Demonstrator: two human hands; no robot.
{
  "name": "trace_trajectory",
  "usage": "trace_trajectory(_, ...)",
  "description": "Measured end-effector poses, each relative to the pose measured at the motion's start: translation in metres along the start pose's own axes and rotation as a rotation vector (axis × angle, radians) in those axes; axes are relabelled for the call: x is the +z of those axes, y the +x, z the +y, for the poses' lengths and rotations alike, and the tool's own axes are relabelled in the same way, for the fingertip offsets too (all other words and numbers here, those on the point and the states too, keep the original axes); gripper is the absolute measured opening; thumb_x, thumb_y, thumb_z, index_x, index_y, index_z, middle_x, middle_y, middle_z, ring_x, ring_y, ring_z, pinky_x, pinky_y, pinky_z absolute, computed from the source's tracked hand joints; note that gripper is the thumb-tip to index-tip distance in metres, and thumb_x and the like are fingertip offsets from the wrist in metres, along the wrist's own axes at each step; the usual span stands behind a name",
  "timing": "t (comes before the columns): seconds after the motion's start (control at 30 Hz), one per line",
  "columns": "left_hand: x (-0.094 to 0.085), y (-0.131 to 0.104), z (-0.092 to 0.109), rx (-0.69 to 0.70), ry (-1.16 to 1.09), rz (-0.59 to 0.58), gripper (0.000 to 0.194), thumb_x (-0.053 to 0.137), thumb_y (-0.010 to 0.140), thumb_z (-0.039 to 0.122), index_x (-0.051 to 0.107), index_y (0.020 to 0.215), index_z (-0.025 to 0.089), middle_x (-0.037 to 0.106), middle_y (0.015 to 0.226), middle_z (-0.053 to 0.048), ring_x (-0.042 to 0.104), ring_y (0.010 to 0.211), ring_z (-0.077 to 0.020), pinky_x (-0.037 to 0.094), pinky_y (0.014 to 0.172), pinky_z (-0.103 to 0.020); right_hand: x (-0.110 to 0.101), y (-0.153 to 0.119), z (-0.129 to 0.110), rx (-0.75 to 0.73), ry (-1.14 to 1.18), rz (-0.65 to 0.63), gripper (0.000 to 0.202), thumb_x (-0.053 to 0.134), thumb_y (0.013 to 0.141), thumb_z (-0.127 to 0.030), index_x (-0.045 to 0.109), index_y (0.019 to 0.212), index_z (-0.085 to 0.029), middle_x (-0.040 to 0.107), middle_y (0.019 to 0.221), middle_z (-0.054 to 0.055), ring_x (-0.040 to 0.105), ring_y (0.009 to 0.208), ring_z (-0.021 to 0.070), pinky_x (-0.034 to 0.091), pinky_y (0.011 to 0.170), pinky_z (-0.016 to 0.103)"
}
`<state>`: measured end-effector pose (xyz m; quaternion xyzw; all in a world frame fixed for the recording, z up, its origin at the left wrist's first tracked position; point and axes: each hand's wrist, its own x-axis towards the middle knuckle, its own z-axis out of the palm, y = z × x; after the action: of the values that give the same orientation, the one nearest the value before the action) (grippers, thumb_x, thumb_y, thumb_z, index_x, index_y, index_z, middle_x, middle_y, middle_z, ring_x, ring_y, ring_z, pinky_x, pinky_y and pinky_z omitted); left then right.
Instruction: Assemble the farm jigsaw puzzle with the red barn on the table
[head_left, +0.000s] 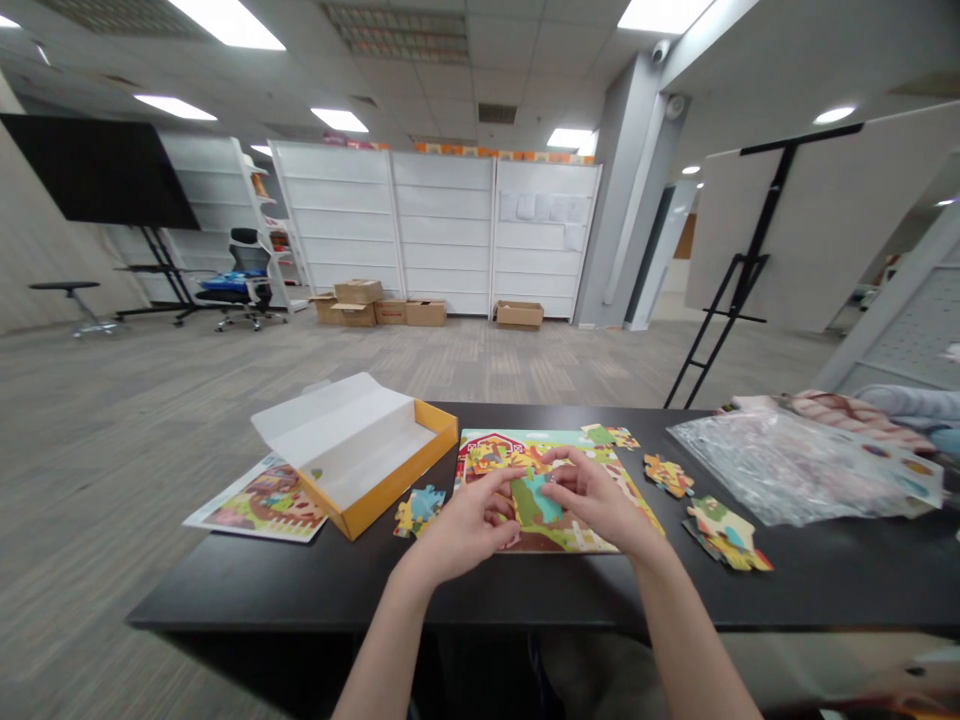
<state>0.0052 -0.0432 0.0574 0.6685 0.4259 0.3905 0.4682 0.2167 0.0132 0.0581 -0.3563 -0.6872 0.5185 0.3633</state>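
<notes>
A green and teal jigsaw puzzle piece (537, 503) is between my two hands, over a colourful farm-picture puzzle board (592, 540) with a red barn at its top left. My left hand (476, 515) has its index finger and thumb curled at the piece's left side. From the other side, my right hand (596, 497) pinches the piece's right edge. Part of the board is hidden under my hands. Loose puzzle pieces (420, 510) lie left of the board. More pieces (667, 475) rest to its right, with a small stack (727, 535) nearer me.
An open yellow box (405, 468) with a white lining stands on the black table (315, 590), left of the board. Beneath its left side lies a printed farm picture (262, 500). A clear plastic bag (787, 465) covers the right part, beside folded fabric (862, 412).
</notes>
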Motion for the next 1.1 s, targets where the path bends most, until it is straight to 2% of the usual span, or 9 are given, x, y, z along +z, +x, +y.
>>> trace_trajectory(0.13, 0.004, 0.009, -0.007, 0.041, 0.012, 0.156, 0.052, 0.072, 0.074, 0.016, 0.061, 0.124, 0.016, 0.07, 0.093, -0.004, 0.07, 0.076, -0.0152, 0.059, 0.073, -0.031, 0.007, 0.004, 0.001, -0.046, 0.05, 0.126, 0.039, 0.07, 0.082, -0.05, 0.049, 0.102, -0.023, 0.063, 0.076, -0.003, 0.06, 0.067, 0.0139, 0.048, 0.063, 0.027)
trace_trajectory(0.3, 0.002, 0.018, -0.01, 0.006, 0.004, 0.327, 0.028, 0.078, 0.072, 0.025, 0.068, 0.096, 0.015, 0.072, 0.086, -0.005, 0.072, 0.078, -0.0188, 0.061, 0.076, -0.034, 0.013, 0.005, 0.003, -0.125, -0.077, 0.066, 0.046, 0.069, 0.083, -0.039, 0.051, 0.123, -0.025, 0.066, 0.103, 0.003, 0.065, 0.087, 0.018, 0.053, 0.075, 0.03)
trace_trajectory(0.4, -0.001, 0.017, -0.008, 0.01, -0.054, 0.272, 0.046, 0.08, 0.07, 0.026, 0.062, 0.112, 0.016, 0.07, 0.091, -0.004, 0.072, 0.077, -0.0175, 0.061, 0.074, -0.033, 0.011, 0.002, 0.003, -0.162, -0.179, 0.033, 0.041, 0.066, 0.085, -0.034, 0.057, 0.124, -0.025, 0.064, 0.12, 0.006, 0.063, 0.104, 0.021, 0.052, 0.089, 0.033)
trace_trajectory(0.5, -0.001, 0.015, -0.007, 0.053, -0.038, 0.174, 0.054, 0.075, 0.076, 0.026, 0.059, 0.127, 0.017, 0.068, 0.099, -0.005, 0.071, 0.078, -0.0158, 0.06, 0.076, -0.033, 0.009, 0.001, 0.005, -0.126, -0.123, -0.012, 0.05, 0.066, 0.084, -0.034, 0.052, 0.131, -0.027, 0.065, 0.118, 0.006, 0.065, 0.097, 0.0198, 0.054, 0.082, 0.032)
trace_trajectory(0.6, 0.0, 0.016, -0.008, 0.051, -0.005, 0.173, 0.046, 0.072, 0.078, 0.025, 0.063, 0.122, 0.016, 0.068, 0.092, -0.004, 0.07, 0.076, -0.0159, 0.06, 0.077, -0.034, 0.009, 0.002, 0.007, -0.075, -0.012, 0.026, 0.058, 0.072, 0.079, -0.034, 0.048, 0.132, -0.028, 0.064, 0.114, 0.005, 0.066, 0.087, 0.0176, 0.055, 0.075, 0.031)
trace_trajectory(0.77, -0.003, 0.015, -0.015, 0.02, 0.031, 0.214, 0.037, 0.073, 0.074, 0.021, 0.066, 0.109, 0.015, 0.071, 0.084, -0.003, 0.073, 0.077, -0.0191, 0.061, 0.076, -0.034, 0.007, 0.005, 0.011, -0.056, -0.042, 0.051, 0.038, 0.069, 0.081, -0.033, 0.059, 0.116, -0.024, 0.067, 0.108, 0.004, 0.067, 0.085, 0.0173, 0.056, 0.076, 0.031)
trace_trajectory(0.9, -0.019, 0.008, -0.015, 0.027, 0.206, 0.241, 0.021, 0.064, 0.084, 0.024, 0.071, 0.102, 0.018, 0.075, 0.091, -0.006, 0.073, 0.085, -0.0207, 0.059, 0.077, -0.033, 0.005, 0.004, 0.013, -0.041, -0.128, 0.041, 0.033, 0.066, 0.082, -0.03, 0.063, 0.114, -0.022, 0.067, 0.098, 0.003, 0.065, 0.078, 0.0164, 0.055, 0.072, 0.03)
trace_trajectory(1.0, -0.035, -0.004, -0.011, 0.005, 0.345, 0.28, 0.022, 0.06, 0.088, 0.026, 0.072, 0.104, 0.019, 0.076, 0.1, -0.007, 0.072, 0.09, -0.0218, 0.057, 0.077, -0.033, 0.006, 0.003, 0.013, -0.008, -0.22, 0.019, 0.032, 0.065, 0.08, -0.026, 0.066, 0.112, -0.02, 0.066, 0.09, 0.002, 0.063, 0.075, 0.0161, 0.053, 0.069, 0.029)
trace_trajectory(1.1, -0.047, -0.019, -0.007, -0.017, 0.484, 0.235, 0.026, 0.064, 0.085, 0.028, 0.071, 0.109, 0.021, 0.074, 0.111, -0.006, 0.069, 0.101, -0.0236, 0.054, 0.085, -0.034, 0.008, 0.003, 0.015, -0.01, -0.285, -0.013, 0.031, 0.064, 0.08, -0.023, 0.068, 0.11, -0.018, 0.065, 0.086, 0.002, 0.061, 0.074, 0.0155, 0.05, 0.067, 0.027)
